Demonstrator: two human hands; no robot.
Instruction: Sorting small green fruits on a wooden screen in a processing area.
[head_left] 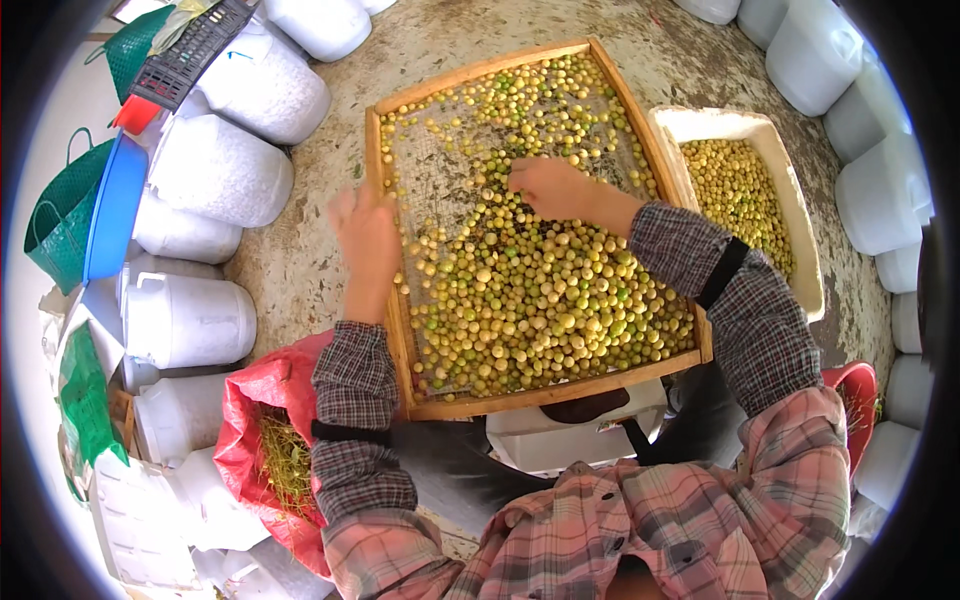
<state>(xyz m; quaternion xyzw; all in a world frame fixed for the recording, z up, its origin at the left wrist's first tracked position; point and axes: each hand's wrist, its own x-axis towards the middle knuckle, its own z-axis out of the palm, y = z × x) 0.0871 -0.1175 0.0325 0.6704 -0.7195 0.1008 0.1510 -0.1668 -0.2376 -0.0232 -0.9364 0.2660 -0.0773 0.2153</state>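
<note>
A wooden-framed mesh tray (pixel 540 402) lies before me, spread with small round yellow-green fruits (pixel 545 310). They are heaped thickest toward the near side; at the upper left the mesh shows through a thin scatter. My right hand (pixel 550 188) is over the middle of the tray, just above the fruits, its fingers curled together. Whatever it may pinch is hidden. My left hand (pixel 366 235) is by the tray's left rail, and motion smears its fingers. Both forearms wear checked sleeve covers with black bands.
A pale box (pixel 805 225) of similar fruits stands right of the tray. A red sack (pixel 240 400) holding stems (pixel 285 460) is at lower left. White barrels (pixel 222 170) line the left, with a blue basin (pixel 115 205); more containers (pixel 880 190) stand right. A red tub (pixel 858 385) is near my right elbow.
</note>
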